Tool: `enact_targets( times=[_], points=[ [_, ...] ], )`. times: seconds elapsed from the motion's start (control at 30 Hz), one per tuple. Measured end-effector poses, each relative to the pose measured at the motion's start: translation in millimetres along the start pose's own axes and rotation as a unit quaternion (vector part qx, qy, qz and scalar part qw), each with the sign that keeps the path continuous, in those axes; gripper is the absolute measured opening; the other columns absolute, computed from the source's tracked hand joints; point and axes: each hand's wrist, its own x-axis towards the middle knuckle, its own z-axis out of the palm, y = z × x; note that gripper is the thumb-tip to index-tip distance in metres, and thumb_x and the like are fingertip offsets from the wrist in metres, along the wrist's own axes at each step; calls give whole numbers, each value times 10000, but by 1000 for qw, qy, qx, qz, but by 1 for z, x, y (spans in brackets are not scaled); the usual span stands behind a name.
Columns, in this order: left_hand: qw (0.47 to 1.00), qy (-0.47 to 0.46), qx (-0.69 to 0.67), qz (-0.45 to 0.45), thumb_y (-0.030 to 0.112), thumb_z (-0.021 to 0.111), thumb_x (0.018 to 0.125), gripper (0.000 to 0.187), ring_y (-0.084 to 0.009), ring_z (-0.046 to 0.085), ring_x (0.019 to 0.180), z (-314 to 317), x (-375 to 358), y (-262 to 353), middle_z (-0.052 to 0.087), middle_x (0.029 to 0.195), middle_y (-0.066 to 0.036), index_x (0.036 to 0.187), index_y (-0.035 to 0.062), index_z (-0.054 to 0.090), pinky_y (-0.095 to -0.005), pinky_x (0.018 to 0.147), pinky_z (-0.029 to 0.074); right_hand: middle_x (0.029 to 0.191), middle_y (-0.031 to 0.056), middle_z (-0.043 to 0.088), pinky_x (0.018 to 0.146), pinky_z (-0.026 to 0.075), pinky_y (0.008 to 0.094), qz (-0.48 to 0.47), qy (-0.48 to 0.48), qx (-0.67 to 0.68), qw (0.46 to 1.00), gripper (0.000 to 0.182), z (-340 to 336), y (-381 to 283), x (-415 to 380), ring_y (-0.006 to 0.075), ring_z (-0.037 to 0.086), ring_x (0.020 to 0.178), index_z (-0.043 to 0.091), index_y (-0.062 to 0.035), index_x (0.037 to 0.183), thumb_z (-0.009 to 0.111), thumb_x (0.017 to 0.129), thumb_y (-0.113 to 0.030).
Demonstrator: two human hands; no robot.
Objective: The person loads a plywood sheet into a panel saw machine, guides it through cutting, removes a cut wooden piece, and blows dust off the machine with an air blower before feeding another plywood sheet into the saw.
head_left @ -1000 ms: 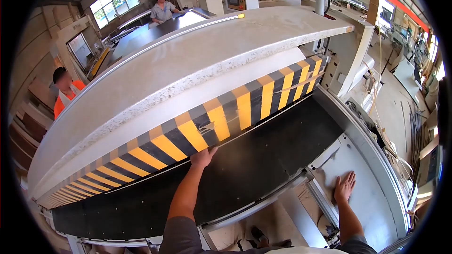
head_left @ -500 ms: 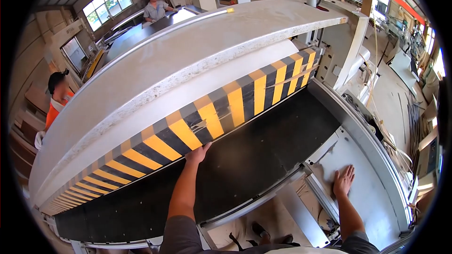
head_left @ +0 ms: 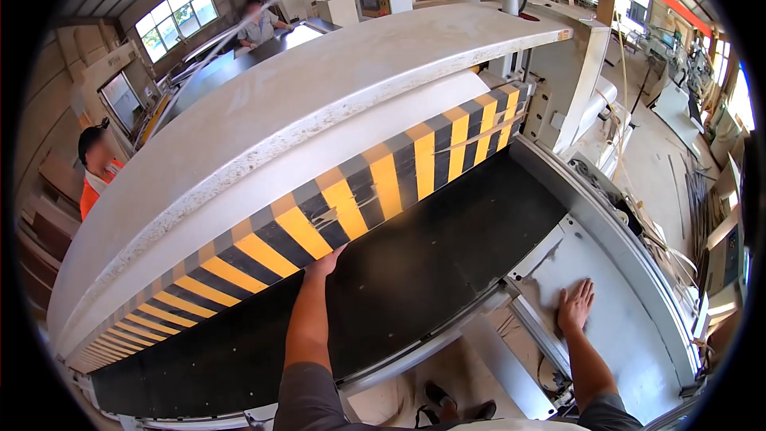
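My left hand point(head_left: 325, 260) reaches to the lower edge of the yellow-and-black striped beam point(head_left: 343, 199), just above the black bed point(head_left: 399, 263). Its fingertips are partly hidden under the beam, so its grip cannot be made out. Flat on the grey metal side table point(head_left: 618, 327) lies my right hand point(head_left: 575, 305), fingers spread, holding nothing. Above the stripes runs the large pale machine top point(head_left: 319, 80).
Beyond the machine at the left stands a person in orange point(head_left: 97, 164). Another person point(head_left: 259, 25) is at a dark panel farther back. A metal rail point(head_left: 614, 215) borders the right side, with thin strips beyond. Two feet show below.
The long pale tube that lay along the machine top has swung up and away towards the person at the back. The view has shifted slightly; both my hands stay at their places.
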Motion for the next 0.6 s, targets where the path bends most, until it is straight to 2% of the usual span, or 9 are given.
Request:
enact_targets(
  times=[0.2, 0.23, 0.3, 0.33, 0.37, 0.43, 0.47, 0.6],
  points=[
    [996, -27, 38, -75, 662, 593, 1017, 804, -405, 473, 1478, 1, 0, 3, 488, 1645, -152, 1584, 103, 487, -503, 1210, 391, 1774, 228, 185, 1356, 75, 468, -5, 1, 26, 1000, 827, -10, -2, -8, 347, 115, 1663, 226, 82, 1661, 473, 1094, -467],
    [995, -37, 38, -88, 680, 585, 1012, 824, -404, 473, 1478, 5, 3, 10, 493, 1641, -148, 1585, 96, 487, -506, 1215, 386, 1773, 229, 190, 1356, 75, 468, -5, 6, 33, 999, 827, -12, -3, -6, 347, 115, 1664, 233, 87, 1657, 474, 1093, -467],
    [973, -112, 95, -178, 640, 538, 1052, 776, -403, 495, 1459, -16, -1, 59, 505, 1623, -179, 1531, 30, 522, -515, 1207, 397, 1767, 227, 208, 1355, 83, 466, -13, 26, 44, 999, 819, -3, 3, -2, 343, 132, 1661, 256, 81, 1651, 484, 1090, -470],
    [970, -118, 124, -172, 590, 529, 1069, 739, -393, 495, 1459, -27, -13, 97, 503, 1611, -215, 1506, -6, 528, -528, 1218, 380, 1762, 226, 224, 1354, 86, 466, -15, 35, 50, 998, 814, 0, 8, -2, 343, 143, 1659, 265, 75, 1649, 487, 1089, -473],
    [986, -8, 148, -73, 574, 550, 1056, 764, -397, 429, 1517, -7, -36, 109, 448, 1646, -235, 1558, 1, 478, -545, 1262, 319, 1758, 225, 239, 1353, 90, 466, -17, 43, 57, 997, 809, 2, 11, -2, 343, 154, 1656, 275, 69, 1648, 489, 1088, -475],
    [985, 90, 141, 32, 553, 555, 1057, 777, -401, 359, 1562, 20, -67, 135, 391, 1688, -215, 1597, 9, 429, -551, 1297, 256, 1750, 225, 262, 1349, 104, 469, -26, 57, 71, 995, 803, 10, 17, 2, 346, 173, 1651, 291, 53, 1649, 482, 1088, -489],
    [992, 51, 108, 33, 525, 548, 1069, 762, -391, 325, 1584, 19, -87, 148, 362, 1706, -202, 1610, 7, 406, -537, 1312, 235, 1750, 222, 265, 1348, 107, 468, -30, 55, 72, 995, 808, 10, 19, 4, 346, 171, 1652, 290, 50, 1651, 473, 1089, -500],
    [997, -1, 61, 35, 438, 531, 1099, 634, -389, 385, 1538, -10, -176, 165, 420, 1667, -187, 1573, 22, 465, -541, 1286, 276, 1763, 191, 257, 1347, 122, 457, -75, 52, 55, 994, 825, 11, 33, -4, 328, 180, 1653, 281, 39, 1660, 459, 1088, -527]
  ],
)
